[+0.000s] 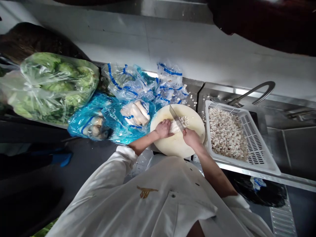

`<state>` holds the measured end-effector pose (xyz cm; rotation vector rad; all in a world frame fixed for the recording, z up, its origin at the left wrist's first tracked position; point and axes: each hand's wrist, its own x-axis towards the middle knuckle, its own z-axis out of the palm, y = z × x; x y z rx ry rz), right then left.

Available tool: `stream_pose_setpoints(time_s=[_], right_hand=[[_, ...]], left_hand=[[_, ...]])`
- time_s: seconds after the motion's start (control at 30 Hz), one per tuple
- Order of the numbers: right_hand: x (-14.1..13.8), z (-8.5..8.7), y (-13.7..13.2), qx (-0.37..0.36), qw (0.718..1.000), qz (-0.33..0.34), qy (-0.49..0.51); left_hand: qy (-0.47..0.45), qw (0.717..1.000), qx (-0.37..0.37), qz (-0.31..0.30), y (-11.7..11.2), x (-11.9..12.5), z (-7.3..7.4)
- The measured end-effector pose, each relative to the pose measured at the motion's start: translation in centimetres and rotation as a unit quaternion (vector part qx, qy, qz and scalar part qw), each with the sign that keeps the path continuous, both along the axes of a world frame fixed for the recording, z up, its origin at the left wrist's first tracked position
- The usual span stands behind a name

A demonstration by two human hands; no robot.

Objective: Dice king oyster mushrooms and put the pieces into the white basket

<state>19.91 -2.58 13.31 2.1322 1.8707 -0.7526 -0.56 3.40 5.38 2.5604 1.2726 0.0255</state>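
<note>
A round pale cutting board (180,146) lies on the steel counter in front of me. My left hand (163,128) is curled down on a white piece of mushroom (175,126) on the board, holding it in place. My right hand (191,137) grips the handle of a cleaver (176,117), whose blade slants up and to the left over the white piece. A small heap of diced white bits (184,120) lies on the board just beyond the blade.
A white slotted basket (256,151) of diced white pieces sits in the sink at right, under a curved tap (256,90). Blue-and-clear bags of mushrooms (128,112) and a bag of green lettuce (53,85) lie at left. A wall rises behind.
</note>
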Motion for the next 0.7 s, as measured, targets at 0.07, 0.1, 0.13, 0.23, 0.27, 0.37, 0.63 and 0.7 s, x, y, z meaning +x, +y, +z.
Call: stream_pose_setpoints(time_s=[0.07,0.1,0.13,0.23,0.27,0.37,0.63,0.7], right_hand=[[-0.2,0.0,-0.2,0.012,1.0,0.002,-0.001],[-0.4,0.0,-0.3,0.006,1.0,0.001,0.0],[-0.6,0.1,-0.2,-0.005,1.0,-0.001,0.001],[-0.8,0.4,0.1,-0.031,1.0,-0.003,-0.001],[-0.7,0.5,0.1,-0.025,1.0,-0.004,-0.003],[-0.7,0.9,-0.4,0.006,1.0,-0.004,-0.006],[-2.1,0.7,-0.7,-0.02,1.0,-0.015,-0.011],[-2.0,0.7,-1.0,0.01,1.0,-0.012,-0.011]], left_hand=[[-0.013,1.0,0.01,-0.006,-0.2,-0.2,-0.2],[-0.019,1.0,0.014,-0.009,-0.3,-0.3,-0.3],[-0.021,1.0,0.016,-0.011,-0.3,-0.3,-0.4],[-0.022,1.0,0.011,-0.01,-0.3,-0.6,-0.5],[-0.028,1.0,0.01,-0.009,-0.2,-0.8,-0.5],[-0.075,0.997,0.012,-0.029,0.2,-1.6,-0.7],[-0.117,0.99,-0.006,-0.076,0.9,-2.9,-1.3],[-0.132,0.987,-0.004,-0.088,0.9,-3.2,-1.3]])
